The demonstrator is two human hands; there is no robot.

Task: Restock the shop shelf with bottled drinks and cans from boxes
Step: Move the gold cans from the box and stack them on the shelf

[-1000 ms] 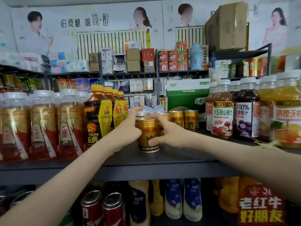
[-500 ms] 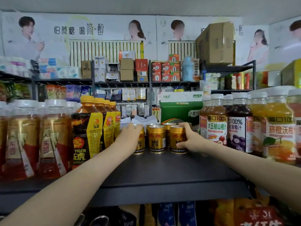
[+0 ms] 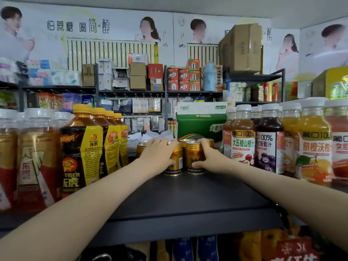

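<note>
Two gold cans point(image 3: 192, 157) stand just in front of the green carton point(image 3: 199, 123), the left hand point(image 3: 158, 156) curled round one and the right hand point(image 3: 208, 158) round the other, and a hard shove would likely topple the rear cans point(image 3: 185, 142) nearer that carton.

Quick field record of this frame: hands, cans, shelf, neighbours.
left hand: wraps left front can
right hand: grips right front can
cans: gold, upright, side by side, more behind
surface: dark shelf, front part bare
left of cans: Tiger bottles
right of cans: juice bottles
</note>
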